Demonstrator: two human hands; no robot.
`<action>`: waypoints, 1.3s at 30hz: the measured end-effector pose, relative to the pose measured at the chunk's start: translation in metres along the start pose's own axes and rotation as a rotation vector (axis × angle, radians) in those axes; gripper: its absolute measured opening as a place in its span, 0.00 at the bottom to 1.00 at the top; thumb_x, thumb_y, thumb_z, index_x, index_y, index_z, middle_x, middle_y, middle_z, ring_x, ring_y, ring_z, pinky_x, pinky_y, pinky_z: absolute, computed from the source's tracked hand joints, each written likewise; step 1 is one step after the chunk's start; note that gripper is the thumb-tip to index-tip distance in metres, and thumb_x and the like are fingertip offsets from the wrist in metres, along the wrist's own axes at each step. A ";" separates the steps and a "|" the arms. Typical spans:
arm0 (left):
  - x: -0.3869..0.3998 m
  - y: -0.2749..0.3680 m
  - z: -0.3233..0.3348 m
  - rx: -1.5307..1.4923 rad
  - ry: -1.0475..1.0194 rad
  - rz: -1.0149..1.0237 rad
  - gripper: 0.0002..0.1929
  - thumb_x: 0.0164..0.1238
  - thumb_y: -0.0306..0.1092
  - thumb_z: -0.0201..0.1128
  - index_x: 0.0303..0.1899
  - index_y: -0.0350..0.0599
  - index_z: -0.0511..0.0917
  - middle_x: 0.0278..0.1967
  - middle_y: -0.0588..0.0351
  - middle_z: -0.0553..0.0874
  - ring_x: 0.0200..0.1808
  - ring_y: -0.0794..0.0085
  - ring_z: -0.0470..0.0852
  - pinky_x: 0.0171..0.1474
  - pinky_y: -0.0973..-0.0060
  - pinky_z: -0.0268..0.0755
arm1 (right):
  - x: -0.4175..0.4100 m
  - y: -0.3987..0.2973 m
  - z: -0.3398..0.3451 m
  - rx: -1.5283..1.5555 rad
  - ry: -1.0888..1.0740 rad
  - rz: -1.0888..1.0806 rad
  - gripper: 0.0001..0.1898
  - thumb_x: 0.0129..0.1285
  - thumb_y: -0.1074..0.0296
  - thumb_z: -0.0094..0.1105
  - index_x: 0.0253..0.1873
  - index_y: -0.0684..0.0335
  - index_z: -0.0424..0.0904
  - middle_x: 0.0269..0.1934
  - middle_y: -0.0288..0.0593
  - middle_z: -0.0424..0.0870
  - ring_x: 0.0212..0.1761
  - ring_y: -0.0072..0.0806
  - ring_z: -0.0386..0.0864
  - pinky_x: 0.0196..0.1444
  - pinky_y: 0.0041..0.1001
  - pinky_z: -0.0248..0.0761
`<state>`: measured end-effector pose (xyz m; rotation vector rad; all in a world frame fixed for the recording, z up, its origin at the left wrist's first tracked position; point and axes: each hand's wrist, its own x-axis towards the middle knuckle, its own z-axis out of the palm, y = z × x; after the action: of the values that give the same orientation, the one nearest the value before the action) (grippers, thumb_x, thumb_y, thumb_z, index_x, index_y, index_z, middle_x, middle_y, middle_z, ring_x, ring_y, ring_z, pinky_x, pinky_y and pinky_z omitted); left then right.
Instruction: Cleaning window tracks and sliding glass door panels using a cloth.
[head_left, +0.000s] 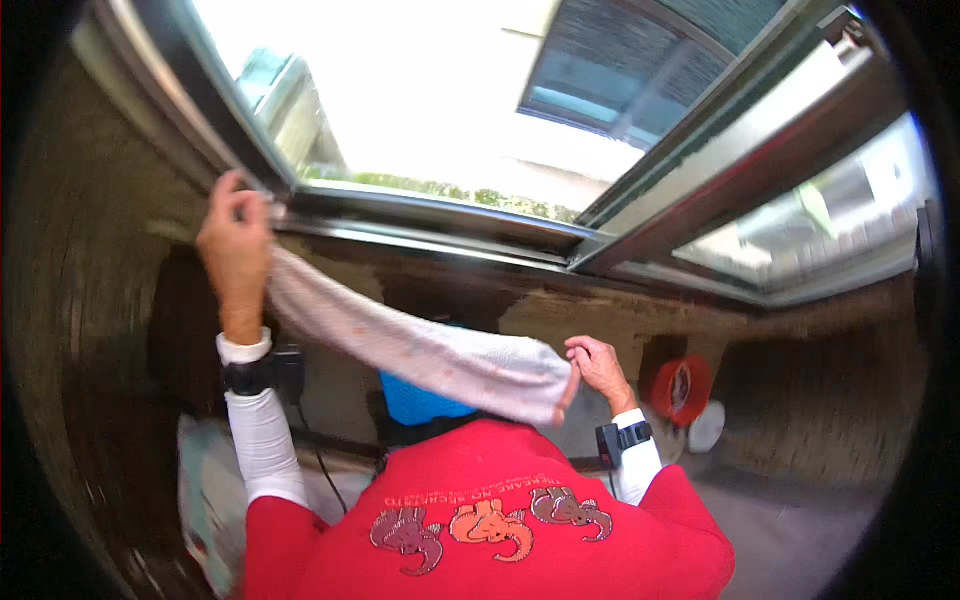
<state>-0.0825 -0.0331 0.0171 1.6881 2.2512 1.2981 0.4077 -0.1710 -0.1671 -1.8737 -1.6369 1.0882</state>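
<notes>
A long pale pinkish cloth (427, 345) with orange-brown spots hangs stretched between my two hands, sagging in the middle. My left hand (238, 232) is raised by the lower left corner of the window frame (289, 187) and grips one end of the cloth. Lower down and to the right, my right hand (596, 367) pinches the other end, near its brownish edge. Behind the window's metal sill track (435, 240) the pane area looks out on bright daylight. The fingertips of my left hand are partly blurred.
Below the cloth is a blue object (424, 397), partly covered. A red round container (679, 390) stands at the right, with a white round item (706, 427) beside it. At right, a second framed pane (810, 210) adjoins the window. Dark, patchy wall (97, 300) lies left.
</notes>
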 end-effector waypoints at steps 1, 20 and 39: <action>0.027 -0.039 -0.004 0.002 0.122 0.080 0.20 0.69 0.34 0.61 0.59 0.38 0.75 0.48 0.44 0.86 0.48 0.59 0.86 0.51 0.66 0.75 | -0.015 -0.003 0.017 -0.008 0.018 0.081 0.12 0.67 0.76 0.49 0.49 0.67 0.82 0.33 0.40 0.86 0.32 0.21 0.82 0.37 0.23 0.77; 0.100 -0.130 0.073 -0.122 0.032 0.161 0.22 0.54 0.23 0.56 0.54 0.38 0.77 0.40 0.36 0.85 0.46 0.42 0.83 0.49 0.58 0.76 | -0.166 -0.011 0.101 -0.005 0.091 0.232 0.14 0.67 0.72 0.48 0.50 0.64 0.83 0.35 0.47 0.88 0.35 0.29 0.85 0.42 0.28 0.78; 0.054 -0.039 0.092 -0.393 -0.594 0.643 0.24 0.57 0.22 0.58 0.59 0.37 0.74 0.37 0.35 0.83 0.38 0.43 0.84 0.44 0.57 0.77 | 0.090 -0.264 0.177 0.372 0.197 -0.265 0.18 0.68 0.75 0.55 0.61 0.64 0.74 0.47 0.45 0.83 0.37 0.24 0.83 0.41 0.25 0.78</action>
<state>-0.0901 0.0620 -0.0445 2.3016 1.0920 1.0055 0.1037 -0.0590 -0.1022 -1.4312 -1.4096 0.9811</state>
